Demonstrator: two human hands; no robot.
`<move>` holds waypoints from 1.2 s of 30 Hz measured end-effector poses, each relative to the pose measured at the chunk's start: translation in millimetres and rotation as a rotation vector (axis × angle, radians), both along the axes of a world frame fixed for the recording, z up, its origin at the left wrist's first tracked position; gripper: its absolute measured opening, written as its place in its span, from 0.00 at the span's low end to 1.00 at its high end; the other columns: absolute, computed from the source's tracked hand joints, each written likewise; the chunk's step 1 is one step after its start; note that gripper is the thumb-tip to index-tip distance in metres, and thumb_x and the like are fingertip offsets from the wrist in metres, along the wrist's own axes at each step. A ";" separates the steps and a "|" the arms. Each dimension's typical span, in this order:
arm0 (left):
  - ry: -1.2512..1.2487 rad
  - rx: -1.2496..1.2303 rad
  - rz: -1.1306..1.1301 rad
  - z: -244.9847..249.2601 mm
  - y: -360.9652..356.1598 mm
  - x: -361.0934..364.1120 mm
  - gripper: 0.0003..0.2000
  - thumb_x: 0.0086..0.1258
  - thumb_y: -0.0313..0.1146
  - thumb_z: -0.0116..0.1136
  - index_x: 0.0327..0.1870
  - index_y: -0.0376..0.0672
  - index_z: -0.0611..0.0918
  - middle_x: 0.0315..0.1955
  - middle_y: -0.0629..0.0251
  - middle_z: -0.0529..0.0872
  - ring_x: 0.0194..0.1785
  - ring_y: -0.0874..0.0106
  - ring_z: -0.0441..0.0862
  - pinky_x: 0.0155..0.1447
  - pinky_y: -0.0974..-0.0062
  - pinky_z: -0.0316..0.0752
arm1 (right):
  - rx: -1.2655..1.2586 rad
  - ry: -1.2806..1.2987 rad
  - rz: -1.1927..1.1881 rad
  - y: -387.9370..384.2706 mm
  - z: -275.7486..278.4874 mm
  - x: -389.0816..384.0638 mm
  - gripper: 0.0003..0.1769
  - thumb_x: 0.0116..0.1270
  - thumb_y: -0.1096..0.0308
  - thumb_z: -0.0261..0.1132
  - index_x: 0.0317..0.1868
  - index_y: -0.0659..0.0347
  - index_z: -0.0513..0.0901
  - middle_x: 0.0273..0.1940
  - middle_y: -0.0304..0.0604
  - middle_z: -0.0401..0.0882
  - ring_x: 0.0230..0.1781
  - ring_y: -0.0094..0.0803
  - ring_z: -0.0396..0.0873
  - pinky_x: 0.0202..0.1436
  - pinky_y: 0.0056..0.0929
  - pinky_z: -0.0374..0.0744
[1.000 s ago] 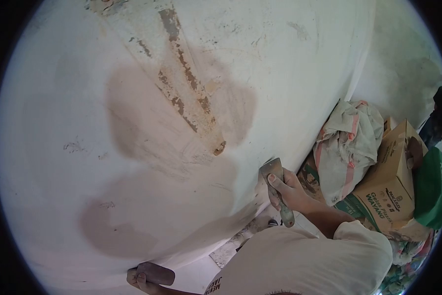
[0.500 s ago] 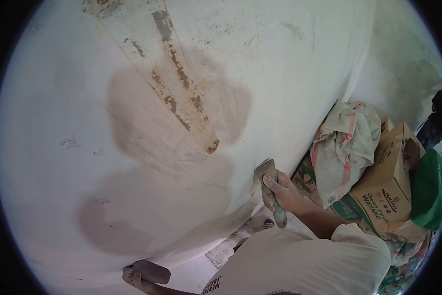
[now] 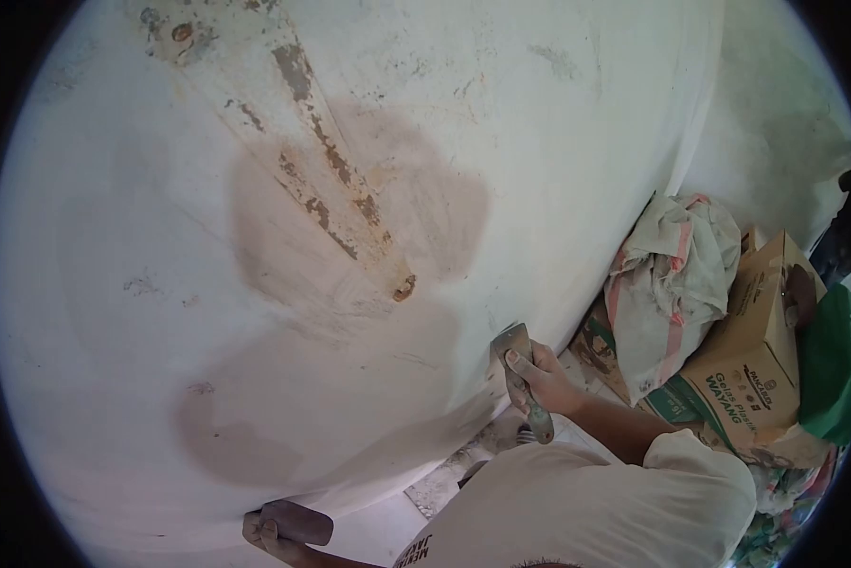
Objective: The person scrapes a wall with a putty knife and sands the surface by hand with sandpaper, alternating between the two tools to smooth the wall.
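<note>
My right hand [image 3: 547, 377] is closed round a putty knife [image 3: 515, 364], its wide blade tilted up near the pale wall [image 3: 349, 379]. At the bottom left, my left hand [image 3: 266, 536] grips a dark, flat rectangular tool [image 3: 297, 523] close to the lower part of the wall. I cannot make out exactly what this tool is. Two peeling, brown-patched strips [image 3: 326, 194] run down the wall and meet at a rusty spot [image 3: 403, 287]. Scratch marks and shadows lie around them.
On the right, a grey woven sack [image 3: 676, 284] with red stripes leans by a cardboard box [image 3: 752, 360]. A green bag [image 3: 833, 364] hangs against the box. Dark cloth [image 3: 837, 237] shows at the far right edge.
The wall marks have shifted slightly left in view, while the sack and box sit slightly further right. Both hands keep their tools, with the putty knife slightly lower in view.
</note>
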State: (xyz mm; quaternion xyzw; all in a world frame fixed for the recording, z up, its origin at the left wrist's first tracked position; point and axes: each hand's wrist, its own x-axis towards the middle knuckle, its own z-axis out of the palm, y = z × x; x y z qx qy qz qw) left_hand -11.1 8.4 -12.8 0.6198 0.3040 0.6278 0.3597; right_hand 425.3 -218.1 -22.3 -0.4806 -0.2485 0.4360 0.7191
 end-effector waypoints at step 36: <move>-0.008 0.013 -0.088 9.6 -1.5 14.5 0.18 0.59 0.42 0.60 0.21 0.46 0.63 0.17 0.74 0.65 0.22 0.81 0.61 0.26 0.79 0.58 | -0.022 -0.149 -0.061 -2.1 35.7 7.8 0.20 0.77 0.52 0.52 0.36 0.62 0.68 0.17 0.39 0.70 0.10 0.24 0.69 0.12 0.23 0.69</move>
